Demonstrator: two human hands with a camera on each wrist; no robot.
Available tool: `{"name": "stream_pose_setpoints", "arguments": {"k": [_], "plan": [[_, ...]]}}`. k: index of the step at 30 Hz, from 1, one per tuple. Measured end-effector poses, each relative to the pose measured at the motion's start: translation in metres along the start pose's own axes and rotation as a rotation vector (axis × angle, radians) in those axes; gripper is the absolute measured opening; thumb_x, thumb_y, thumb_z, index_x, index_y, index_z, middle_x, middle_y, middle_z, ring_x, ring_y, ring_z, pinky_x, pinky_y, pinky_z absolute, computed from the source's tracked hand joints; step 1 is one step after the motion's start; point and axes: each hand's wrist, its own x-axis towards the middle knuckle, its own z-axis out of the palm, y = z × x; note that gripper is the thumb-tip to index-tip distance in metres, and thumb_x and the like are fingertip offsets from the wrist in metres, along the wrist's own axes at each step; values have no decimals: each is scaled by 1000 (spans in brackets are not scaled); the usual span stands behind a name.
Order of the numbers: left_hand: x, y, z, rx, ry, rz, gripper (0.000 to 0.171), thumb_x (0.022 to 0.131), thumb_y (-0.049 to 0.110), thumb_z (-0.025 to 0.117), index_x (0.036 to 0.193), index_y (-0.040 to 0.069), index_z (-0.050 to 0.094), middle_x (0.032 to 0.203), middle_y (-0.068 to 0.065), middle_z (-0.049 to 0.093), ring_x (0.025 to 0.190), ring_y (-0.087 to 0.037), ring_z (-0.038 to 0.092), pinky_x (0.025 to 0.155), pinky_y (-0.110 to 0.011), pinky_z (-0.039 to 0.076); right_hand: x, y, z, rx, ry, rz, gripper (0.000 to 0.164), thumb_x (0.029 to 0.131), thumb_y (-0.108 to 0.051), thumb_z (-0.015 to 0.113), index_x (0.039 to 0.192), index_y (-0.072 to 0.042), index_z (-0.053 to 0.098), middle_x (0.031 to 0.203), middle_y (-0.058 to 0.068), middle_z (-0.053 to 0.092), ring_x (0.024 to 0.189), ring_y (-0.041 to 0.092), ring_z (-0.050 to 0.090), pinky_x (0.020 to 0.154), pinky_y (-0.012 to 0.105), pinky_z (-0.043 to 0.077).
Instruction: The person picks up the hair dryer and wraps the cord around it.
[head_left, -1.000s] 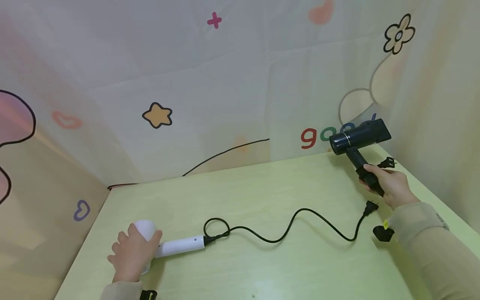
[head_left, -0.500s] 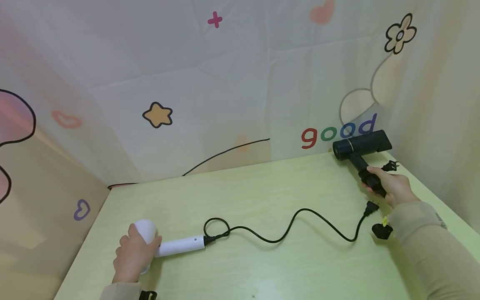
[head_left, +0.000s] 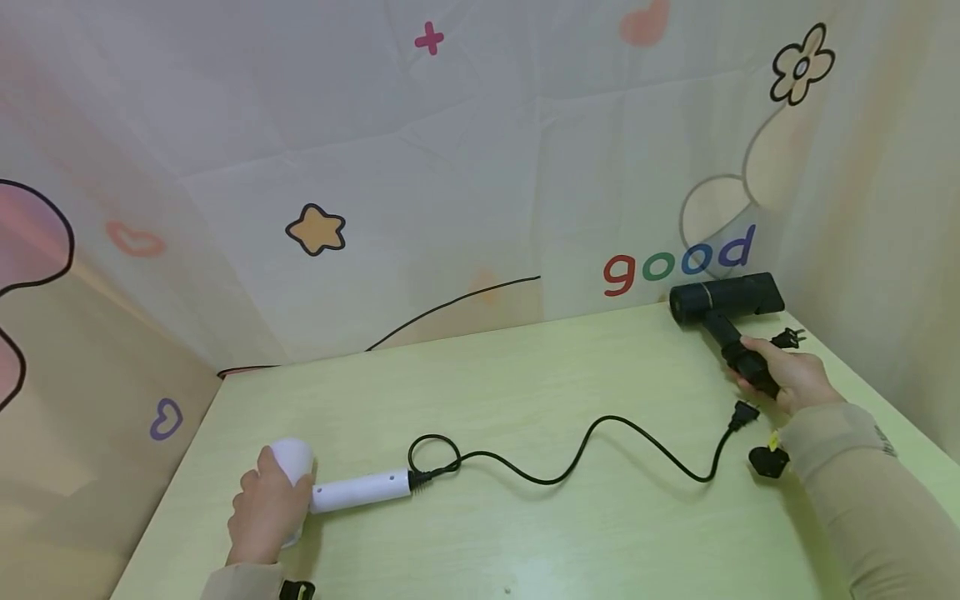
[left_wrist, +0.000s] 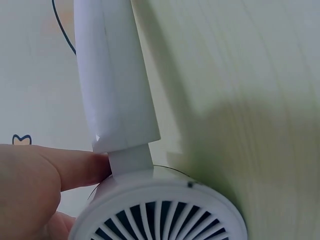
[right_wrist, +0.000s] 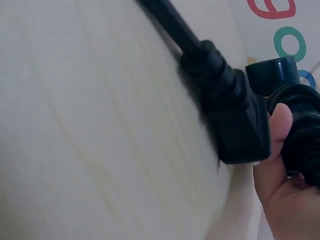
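A white hair dryer (head_left: 360,492) lies on the table at the left, its handle pointing right. My left hand (head_left: 264,510) grips its barrel from above, and in the left wrist view the thumb (left_wrist: 80,167) touches the dryer near the neck, beside the vented end (left_wrist: 160,212). At the back right corner, my right hand (head_left: 797,377) holds a black hair dryer (head_left: 726,298) by the handle. Its barrel is low over the table, close to the wall; whether it touches the tabletop I cannot tell. The right wrist view shows the thumb (right_wrist: 280,122) against the dark handle.
A black cord (head_left: 547,482) winds from the white dryer across the table, ending in a plug (head_left: 744,415) just below my right hand. Another plug (head_left: 787,338) sits by the right edge. A patterned cloth (head_left: 450,167) hangs behind the table (head_left: 480,375).
My right hand has lowered the black hair dryer and shifted it slightly right, uncovering the word on the cloth. My left hand's spread fingers have drawn in around the white hair dryer, which stays put.
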Motion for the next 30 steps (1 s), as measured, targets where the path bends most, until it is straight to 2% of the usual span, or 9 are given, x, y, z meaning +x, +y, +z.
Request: {"name": "stream_pose_setpoints", "arguments": {"k": [6,8,11,13,15,17,20,23,30], "plan": [[1,-2,1,0,9,8,74,91,27,50,142,-10,10,118,-42,37,102,-59,45,74,-63,44,4,-1,-4,-126,64,-57,52,79,-38,74,107,-9,41,72,3,56,63,17,64,67,30,58],[2,-2,0,2,11,11,74,91,27,51,142,-10,12,116,-42,38,100,-58,47,72,-61,45,4,-1,-5,-215,79,-78,62,82,-42,70,119,-2,40,86,9,56,65,15,63,68,29,58],[3,-5,-1,-3,12,18,73,90,27,53,141,-9,15,113,-41,41,94,-56,51,65,-56,48,6,-1,-7,-403,117,-90,90,84,-53,60,139,9,27,115,24,48,89,21,58,75,31,55],[3,-6,-2,-8,12,24,74,89,28,54,141,-8,17,111,-41,43,90,-54,53,61,-52,48,5,-1,-8,-549,123,-105,102,85,-59,51,144,14,12,137,32,31,107,29,48,88,36,50],[4,-8,-3,-14,10,27,74,89,29,55,141,-8,18,111,-41,44,87,-51,55,58,-49,48,5,0,-10,-658,112,-118,105,85,-63,46,143,17,9,143,35,23,114,36,37,92,41,44],[4,-9,-3,-16,9,28,75,88,30,55,141,-7,18,111,-41,45,86,-49,56,58,-48,48,4,0,-10,-732,96,-131,104,87,-63,41,142,20,8,144,37,19,115,39,35,96,45,39],[4,-10,-3,-19,11,32,75,88,31,56,142,-6,18,111,-42,45,86,-49,57,57,-47,48,3,1,-10,-768,79,-140,104,88,-62,39,141,21,6,142,39,19,113,40,37,94,47,40],[4,-11,-3,-27,18,35,76,87,31,56,142,-6,18,113,-42,46,88,-49,57,58,-47,48,2,1,-8,-773,85,-136,103,88,-61,37,141,20,2,146,39,14,120,43,35,102,50,37],[8,-18,-4,-63,-8,20,86,87,38,58,144,-7,11,118,-44,45,96,-51,56,66,-52,49,-1,3,-3,-739,154,-133,96,91,-55,35,141,20,3,147,38,14,126,45,33,106,51,35]]}}
